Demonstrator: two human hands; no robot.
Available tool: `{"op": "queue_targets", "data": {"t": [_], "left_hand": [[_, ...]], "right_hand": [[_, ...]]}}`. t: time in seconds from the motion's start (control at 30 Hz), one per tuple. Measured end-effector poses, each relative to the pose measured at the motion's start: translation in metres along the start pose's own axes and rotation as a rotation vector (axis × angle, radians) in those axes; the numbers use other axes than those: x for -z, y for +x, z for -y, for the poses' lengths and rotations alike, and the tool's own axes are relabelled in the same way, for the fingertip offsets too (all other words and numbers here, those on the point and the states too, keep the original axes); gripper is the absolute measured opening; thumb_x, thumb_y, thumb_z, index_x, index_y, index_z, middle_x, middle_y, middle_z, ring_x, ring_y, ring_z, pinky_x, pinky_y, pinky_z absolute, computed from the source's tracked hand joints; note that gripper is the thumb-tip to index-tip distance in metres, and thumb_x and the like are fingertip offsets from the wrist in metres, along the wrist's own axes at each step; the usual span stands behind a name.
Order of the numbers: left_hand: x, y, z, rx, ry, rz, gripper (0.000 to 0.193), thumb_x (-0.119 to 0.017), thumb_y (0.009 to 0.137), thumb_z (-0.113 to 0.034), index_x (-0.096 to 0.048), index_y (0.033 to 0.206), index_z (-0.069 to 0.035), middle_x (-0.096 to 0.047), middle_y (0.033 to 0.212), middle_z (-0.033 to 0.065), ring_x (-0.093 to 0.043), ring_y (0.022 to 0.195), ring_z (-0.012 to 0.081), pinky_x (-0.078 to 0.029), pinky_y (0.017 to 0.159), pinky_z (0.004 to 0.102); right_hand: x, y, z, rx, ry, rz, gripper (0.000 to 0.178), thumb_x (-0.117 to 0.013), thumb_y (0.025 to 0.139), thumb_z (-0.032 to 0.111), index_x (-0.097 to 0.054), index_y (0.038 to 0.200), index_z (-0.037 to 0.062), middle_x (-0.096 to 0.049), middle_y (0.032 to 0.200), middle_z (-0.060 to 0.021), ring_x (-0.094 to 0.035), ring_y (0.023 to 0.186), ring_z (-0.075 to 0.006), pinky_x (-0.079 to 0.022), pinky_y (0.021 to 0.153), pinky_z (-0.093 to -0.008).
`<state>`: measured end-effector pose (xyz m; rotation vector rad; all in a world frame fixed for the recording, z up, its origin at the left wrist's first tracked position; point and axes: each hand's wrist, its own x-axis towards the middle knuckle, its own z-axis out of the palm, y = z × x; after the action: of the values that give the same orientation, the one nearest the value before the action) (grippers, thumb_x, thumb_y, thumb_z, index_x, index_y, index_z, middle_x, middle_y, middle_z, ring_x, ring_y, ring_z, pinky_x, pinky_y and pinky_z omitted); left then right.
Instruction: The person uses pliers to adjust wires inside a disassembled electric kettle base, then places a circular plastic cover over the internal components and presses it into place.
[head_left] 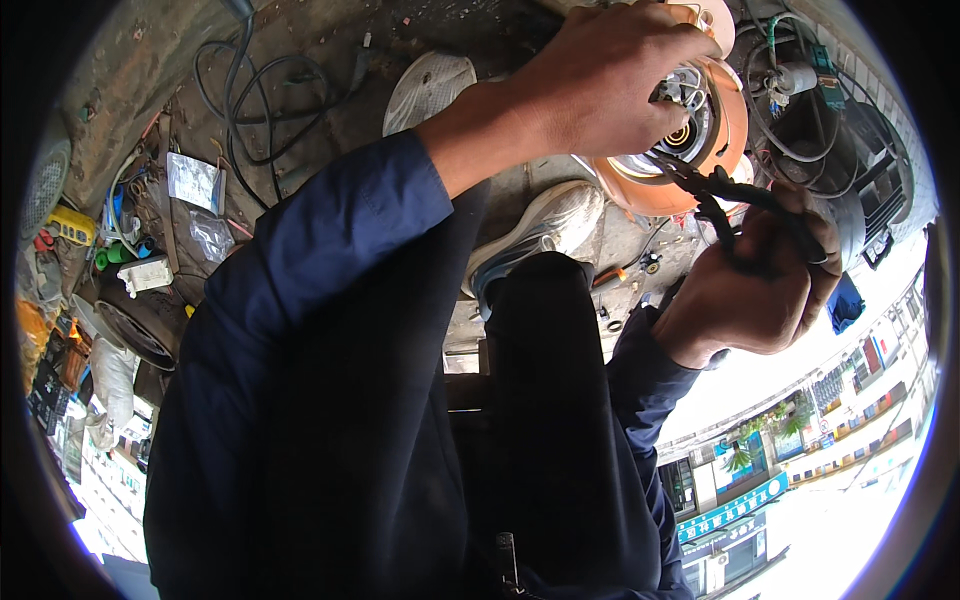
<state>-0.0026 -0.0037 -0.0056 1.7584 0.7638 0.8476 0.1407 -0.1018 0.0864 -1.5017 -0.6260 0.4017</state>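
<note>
Between my shoes stands an orange round housing [736,95], with metal parts, wires and a dark ringed centre showing inside its opening. My left hand [610,85] reaches over it from the left, fingers and thumb curled at its upper side; the exact grip is partly hidden. In my right hand [755,285] is a pair of black-handled pliers [715,190]. The pliers' jaws point up-left into the housing's opening, near the left thumb. What the jaw tips touch cannot be made out.
Black cable [235,100] loops across the floor at upper left. Tools, packets and scraps, with a green roll [115,255], clutter the left side. A screwdriver [612,275] and small parts lie by my right knee. Wires and a black machine [880,160] stand at right.
</note>
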Motion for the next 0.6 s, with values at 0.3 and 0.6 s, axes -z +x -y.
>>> {"op": "queue_targets", "data": {"t": [0.3, 0.6], "left_hand": [[-0.001, 0.005, 0.000, 0.010, -0.001, 0.016, 0.061, -0.075, 0.089, -0.010, -0.058, 0.146, 0.004, -0.057, 0.151, 0.0307, -0.055, 0.143, 0.0464, -0.045, 0.121, 0.0499], [-0.013, 0.000, 0.001, -0.049, 0.071, -0.071, 0.041, -0.074, 0.089, -0.011, -0.070, 0.128, 0.002, -0.066, 0.134, 0.0261, -0.063, 0.129, 0.0426, -0.053, 0.107, 0.0485]], "right_hand": [[-0.011, -0.024, 0.006, 0.079, -0.022, -0.024, 0.030, -0.051, 0.088, -0.001, -0.067, 0.113, -0.0056, -0.078, 0.102, -0.0257, -0.045, 0.052, -0.0095, -0.038, 0.055, -0.0199], [-0.005, -0.037, 0.013, 0.117, -0.309, -0.073, 0.024, -0.049, 0.097, 0.005, -0.062, 0.115, -0.0039, -0.076, 0.101, -0.0139, -0.046, 0.070, -0.0074, -0.037, 0.067, -0.0231]]}}
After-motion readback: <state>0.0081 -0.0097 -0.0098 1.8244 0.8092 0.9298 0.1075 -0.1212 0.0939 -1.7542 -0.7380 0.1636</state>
